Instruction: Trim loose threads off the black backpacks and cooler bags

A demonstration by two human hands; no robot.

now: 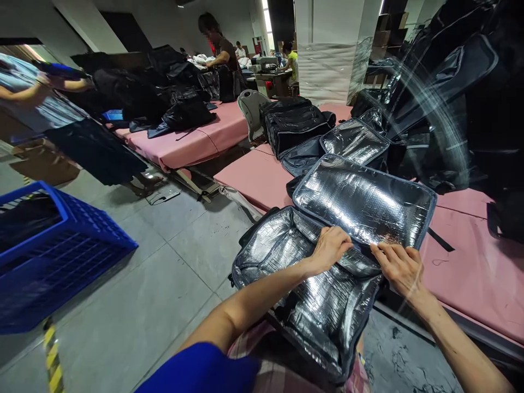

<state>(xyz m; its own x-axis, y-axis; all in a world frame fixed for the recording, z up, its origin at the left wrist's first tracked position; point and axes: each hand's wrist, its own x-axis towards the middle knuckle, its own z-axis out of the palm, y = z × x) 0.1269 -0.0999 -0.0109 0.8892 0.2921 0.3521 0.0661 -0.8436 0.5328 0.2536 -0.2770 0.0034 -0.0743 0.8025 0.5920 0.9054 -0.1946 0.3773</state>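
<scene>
An insulated bag [282,251] with a silver foil lining lies unzipped before me, its body over my lap and the edge of the pink table. The foil-lined lid [360,196] is folded back, away from me. My left hand [331,248] is closed on the dark seam between lid and body. Farther right along the same seam, my right hand [399,267] pinches the edge near the lid's corner. Both sets of fingertips are partly hidden, but fabric shows bunched between the hands.
Behind it on the pink table [254,174] sit another foil-lined bag [356,142] and a black bag [292,123]. Dark bags [450,82] pile up at right. A blue crate [73,251] stands on the floor at left. Co-workers are at other tables.
</scene>
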